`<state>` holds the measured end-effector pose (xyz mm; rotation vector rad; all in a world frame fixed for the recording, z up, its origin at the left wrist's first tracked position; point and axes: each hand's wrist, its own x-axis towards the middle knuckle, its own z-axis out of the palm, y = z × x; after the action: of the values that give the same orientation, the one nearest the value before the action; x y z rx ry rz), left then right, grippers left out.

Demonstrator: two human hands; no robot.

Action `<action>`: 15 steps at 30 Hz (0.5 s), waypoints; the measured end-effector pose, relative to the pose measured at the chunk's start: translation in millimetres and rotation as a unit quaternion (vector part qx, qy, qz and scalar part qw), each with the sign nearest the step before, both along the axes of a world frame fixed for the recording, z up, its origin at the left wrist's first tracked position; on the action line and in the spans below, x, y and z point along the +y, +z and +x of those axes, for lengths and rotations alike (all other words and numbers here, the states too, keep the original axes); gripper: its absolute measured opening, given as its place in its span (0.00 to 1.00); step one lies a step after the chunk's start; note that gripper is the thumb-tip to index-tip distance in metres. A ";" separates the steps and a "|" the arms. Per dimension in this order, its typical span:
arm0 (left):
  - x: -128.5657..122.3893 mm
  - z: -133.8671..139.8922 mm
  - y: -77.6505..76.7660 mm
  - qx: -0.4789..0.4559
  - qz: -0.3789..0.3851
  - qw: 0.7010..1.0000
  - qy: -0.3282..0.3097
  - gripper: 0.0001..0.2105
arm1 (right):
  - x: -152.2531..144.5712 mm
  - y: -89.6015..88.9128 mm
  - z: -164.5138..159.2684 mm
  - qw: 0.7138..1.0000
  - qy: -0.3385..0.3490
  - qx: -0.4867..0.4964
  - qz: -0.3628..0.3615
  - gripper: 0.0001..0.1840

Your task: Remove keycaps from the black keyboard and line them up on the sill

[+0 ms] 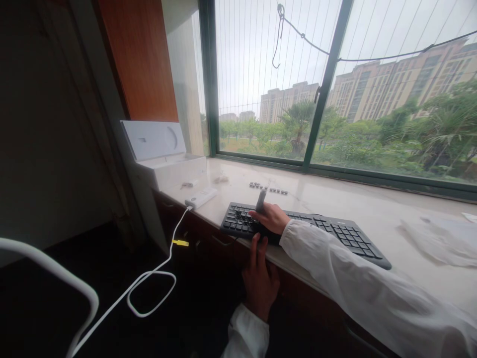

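Note:
A black keyboard (339,231) lies on the white marble-like sill; in its left part, several keycaps are off and bare spots show. My right hand (275,219) is closed around a small grey hand tool (261,200) held upright over that part. Thin wires seem to stick out of the tool's top; its lower end is hidden by my fingers. From below, my left hand (261,283) reaches up with its fingers stretched, the fingertips against the keyboard's front edge. Behind the keyboard, several loose keycaps (268,188) sit in rows.
An open white box (171,169) stands at the sill's left end. Near it lie a white power bank (201,198) and a white cable (175,233) hanging over the edge. Crumpled clear plastic (439,238) lies at right. A window (268,124) rises behind the sill.

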<state>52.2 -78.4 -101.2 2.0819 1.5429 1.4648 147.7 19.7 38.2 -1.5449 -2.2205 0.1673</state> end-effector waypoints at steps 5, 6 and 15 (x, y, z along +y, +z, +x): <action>0.6 -0.2 -0.4 0.004 -0.009 1.000 0.000 0.33 | 2.8 0.9 1.0 1.000 0.006 0.003 -0.005 0.18; 0.9 -0.4 -0.5 0.005 -0.010 1.000 -0.001 0.33 | 2.9 1.8 0.8 1.000 0.008 -0.002 -0.004 0.18; 0.9 -1.6 -0.7 0.003 -0.001 1.000 -0.007 0.34 | -1.7 8.2 -5.5 0.996 -0.015 -0.084 0.014 0.15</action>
<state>50.6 -77.5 -101.9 2.0948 1.5286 1.4535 142.2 17.9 46.4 -1.6292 -2.3148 -0.0031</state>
